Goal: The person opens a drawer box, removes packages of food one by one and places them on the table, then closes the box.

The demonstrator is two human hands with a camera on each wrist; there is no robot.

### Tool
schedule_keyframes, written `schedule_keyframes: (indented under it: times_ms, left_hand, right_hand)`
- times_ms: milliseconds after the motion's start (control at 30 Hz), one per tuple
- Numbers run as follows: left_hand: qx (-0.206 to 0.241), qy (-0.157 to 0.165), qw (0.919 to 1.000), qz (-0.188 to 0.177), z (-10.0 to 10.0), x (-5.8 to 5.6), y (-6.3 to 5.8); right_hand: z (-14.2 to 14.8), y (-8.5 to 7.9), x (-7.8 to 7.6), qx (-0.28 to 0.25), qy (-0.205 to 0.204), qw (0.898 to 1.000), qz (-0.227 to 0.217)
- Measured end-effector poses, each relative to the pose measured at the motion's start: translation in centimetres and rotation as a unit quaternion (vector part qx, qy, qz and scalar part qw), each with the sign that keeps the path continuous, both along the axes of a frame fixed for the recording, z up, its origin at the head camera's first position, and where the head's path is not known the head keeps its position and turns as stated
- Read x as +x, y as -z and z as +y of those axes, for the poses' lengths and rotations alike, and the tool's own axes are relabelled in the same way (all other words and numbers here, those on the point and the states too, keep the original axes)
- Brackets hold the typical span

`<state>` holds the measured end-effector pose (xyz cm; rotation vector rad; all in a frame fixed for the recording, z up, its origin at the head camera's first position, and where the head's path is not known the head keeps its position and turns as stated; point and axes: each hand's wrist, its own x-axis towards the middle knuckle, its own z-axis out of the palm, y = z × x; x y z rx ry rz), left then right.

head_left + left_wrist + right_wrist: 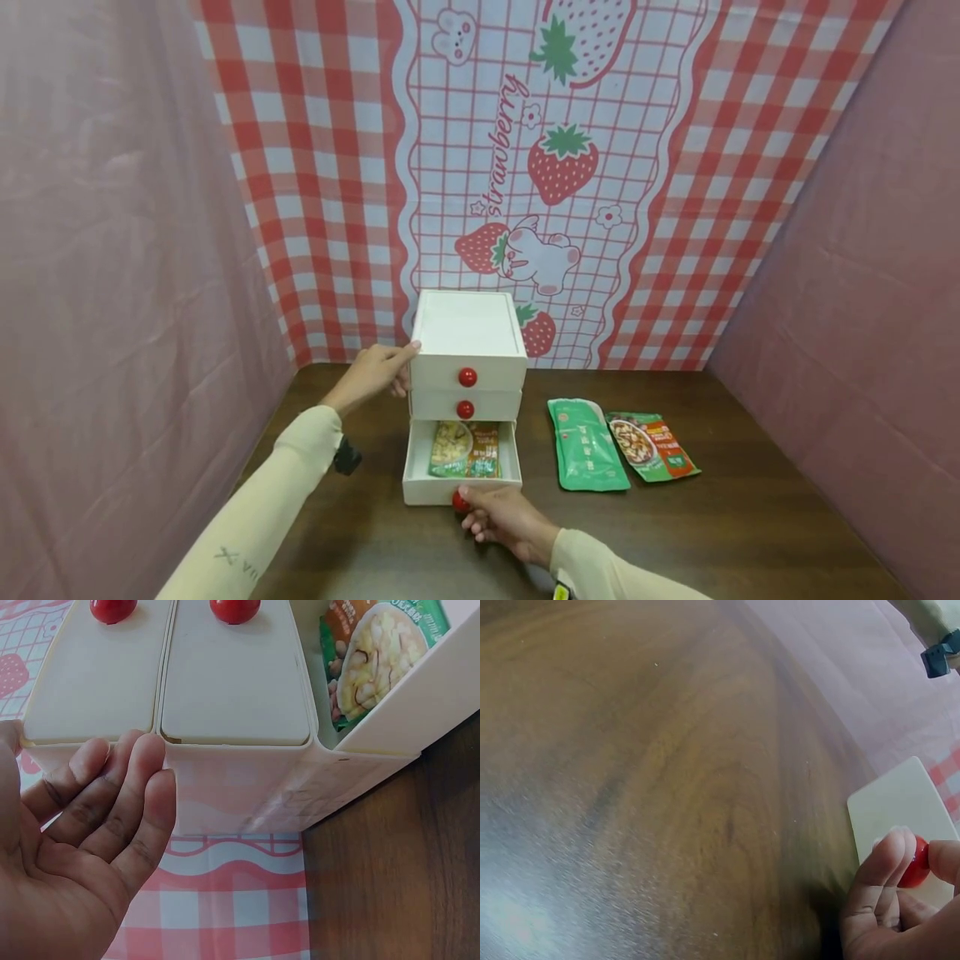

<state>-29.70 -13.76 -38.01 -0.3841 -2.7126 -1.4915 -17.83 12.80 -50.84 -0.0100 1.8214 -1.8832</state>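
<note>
A small white drawer cabinet [471, 325] with red ball knobs stands on the table, its bottom drawer [420, 492] pulled out. Inside that drawer lies a green and brown food pouch [465, 448] with a bowl picture, also visible in the left wrist view. My right hand [513, 521] pinches the bottom drawer's red knob [915, 864] between thumb and fingers. At the cabinet's upper left edge, my left hand [375, 375] rests its thumb near the top corner. Its other fingers [146, 757] lie loosely bent against the side. The upper two drawers are closed.
Right of the cabinet, a green pouch [588, 446] lies on the brown table [675, 533], beside a red and green food pouch [652, 447]. A strawberry-print checked cloth [337, 208] hangs behind, with pinkish cloths at both sides.
</note>
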Motion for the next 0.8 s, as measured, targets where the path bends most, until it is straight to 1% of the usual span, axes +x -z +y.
schedule_keyframes:
  times_ms: [333,533,800]
  left_hand:
    - [-0.001,0.000,1.0000,0.002,0.0,0.1,0.0]
    - [-0.003,0.001,1.0000,0.005,0.1,0.1,0.0]
    - [0.002,0.003,1.0000,0.005,0.0,0.1,0.0]
  right_hand:
    - [0.2,0.1,1.1,-0.003,0.002,1.000,0.000]
    - [0.3,0.0,1.6,-0.001,-0.003,1.000,-0.007]
    - [0.4,-0.1,2.1,0.003,0.001,1.000,-0.024]
